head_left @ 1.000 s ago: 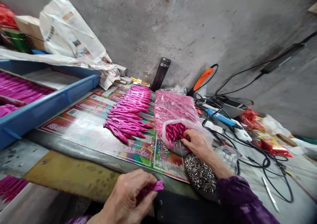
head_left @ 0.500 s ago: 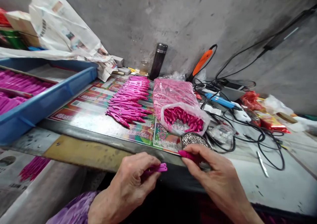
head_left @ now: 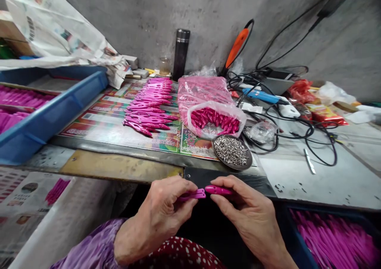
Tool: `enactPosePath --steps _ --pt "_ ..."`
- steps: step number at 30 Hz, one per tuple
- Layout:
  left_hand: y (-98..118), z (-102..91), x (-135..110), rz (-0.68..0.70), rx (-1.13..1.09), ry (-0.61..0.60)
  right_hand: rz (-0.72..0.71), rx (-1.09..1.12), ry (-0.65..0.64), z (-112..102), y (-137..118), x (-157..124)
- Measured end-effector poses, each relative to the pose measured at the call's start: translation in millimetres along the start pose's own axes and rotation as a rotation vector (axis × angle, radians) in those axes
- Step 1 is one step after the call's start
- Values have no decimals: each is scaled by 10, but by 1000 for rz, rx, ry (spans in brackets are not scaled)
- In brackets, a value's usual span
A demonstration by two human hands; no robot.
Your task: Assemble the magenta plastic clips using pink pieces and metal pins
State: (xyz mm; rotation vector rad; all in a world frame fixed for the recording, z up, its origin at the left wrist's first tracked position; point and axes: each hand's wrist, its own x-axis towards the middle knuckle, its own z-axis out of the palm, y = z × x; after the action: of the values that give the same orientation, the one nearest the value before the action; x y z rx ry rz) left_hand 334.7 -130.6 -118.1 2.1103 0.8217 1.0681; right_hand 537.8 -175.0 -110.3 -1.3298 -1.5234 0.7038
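Between the thumb and fingers of my left hand [head_left: 162,211] is a pink-purple plastic piece [head_left: 199,194] with a forked end and small holes, pointing right. My right hand [head_left: 248,211] pinches a darker magenta pointed piece [head_left: 217,190], its tip aimed left at the fork. The two ends are very close; I cannot tell whether they touch. Beyond my hands, a round dish [head_left: 232,152] holds small silvery metal pins. Behind the dish lies a clear bag [head_left: 205,90] of magenta pointed pieces, open towards me. Left of it, joined pink pieces [head_left: 150,106] lie in a stacked row.
A blue tray [head_left: 68,108] of pink pieces stands at the left. A black flask [head_left: 181,54] and an orange-handled tool [head_left: 237,48] lean at the wall. Black cables [head_left: 311,130] tangle at the right. Below the table edge is a bin of pink pieces [head_left: 333,237].
My right hand has moved away from the dish, bringing the magenta piece to the forked end in my left hand. The view has tilted down, showing the pink pieces at lower right.
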Motion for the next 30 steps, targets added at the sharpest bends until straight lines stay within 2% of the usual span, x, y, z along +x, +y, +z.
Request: enactPosePath --steps 10,30 --pt "21 66 -117 -68 -16 -46 44 24 20 7 80 -134" --pt "-62 124 -254 -101 -17 -95 102 101 21 96 198 -316"
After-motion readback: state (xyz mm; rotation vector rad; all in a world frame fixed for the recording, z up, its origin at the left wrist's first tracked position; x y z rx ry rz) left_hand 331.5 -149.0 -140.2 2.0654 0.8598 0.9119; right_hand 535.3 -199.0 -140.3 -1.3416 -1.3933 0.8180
